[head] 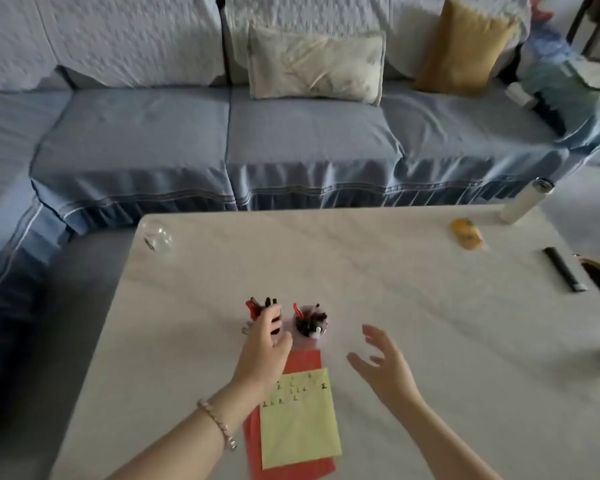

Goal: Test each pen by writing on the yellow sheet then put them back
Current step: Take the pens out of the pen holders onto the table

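Two small holders full of dark and red pens stand side by side on the table: the left pen holder [262,311] and the right pen holder [310,322]. My left hand [265,344] reaches over the left holder, its fingers curled round the pens and holder there. My right hand [383,362] hovers to the right of the right holder, fingers spread and holding nothing. In front of the holders lies the yellow sheet [300,424] with several small dark marks near its top, on a red sheet [302,362].
The pale marble table [395,306] carries a clear glass [158,237] at back left, an orange object [466,233], a white bottle [525,200] and a black bar [565,273] at right. A blue sofa [222,143] stands behind.
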The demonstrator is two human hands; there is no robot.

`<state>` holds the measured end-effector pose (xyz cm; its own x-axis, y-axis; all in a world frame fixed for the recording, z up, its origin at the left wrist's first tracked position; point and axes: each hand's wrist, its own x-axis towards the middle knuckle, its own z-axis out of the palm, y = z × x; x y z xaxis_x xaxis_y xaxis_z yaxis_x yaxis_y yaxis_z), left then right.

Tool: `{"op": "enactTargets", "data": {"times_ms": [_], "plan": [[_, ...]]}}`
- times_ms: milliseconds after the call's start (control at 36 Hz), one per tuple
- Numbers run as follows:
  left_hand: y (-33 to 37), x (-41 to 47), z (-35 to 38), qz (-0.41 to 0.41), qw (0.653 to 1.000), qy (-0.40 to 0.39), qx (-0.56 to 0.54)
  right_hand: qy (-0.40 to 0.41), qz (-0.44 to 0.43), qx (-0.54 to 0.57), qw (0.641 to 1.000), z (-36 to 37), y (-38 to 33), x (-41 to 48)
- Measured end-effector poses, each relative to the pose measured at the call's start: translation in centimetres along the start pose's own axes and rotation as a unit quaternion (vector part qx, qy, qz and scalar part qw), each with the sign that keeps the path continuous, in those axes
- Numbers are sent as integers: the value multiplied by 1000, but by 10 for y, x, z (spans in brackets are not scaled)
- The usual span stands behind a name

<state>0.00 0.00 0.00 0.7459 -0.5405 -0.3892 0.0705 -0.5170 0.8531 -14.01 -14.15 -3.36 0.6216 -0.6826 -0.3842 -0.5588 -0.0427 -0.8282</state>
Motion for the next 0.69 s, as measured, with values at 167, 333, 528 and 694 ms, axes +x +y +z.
{"op": "enactTargets", "data": {"times_ms": [167,333,528,694], "plan": [[-64,48,50,4,998,-61,17,-64,6,-62,996,45,65,62],[-121,88,74,56,998,-31,26,-87,-68,-66,992,88,112,123],[-148,118,89,143,989,-31,0,-95,-168,7,981,112,120,153],[-157,121,96,201,979,-2,-11,-50,-165,18,985,118,128,159]]}}
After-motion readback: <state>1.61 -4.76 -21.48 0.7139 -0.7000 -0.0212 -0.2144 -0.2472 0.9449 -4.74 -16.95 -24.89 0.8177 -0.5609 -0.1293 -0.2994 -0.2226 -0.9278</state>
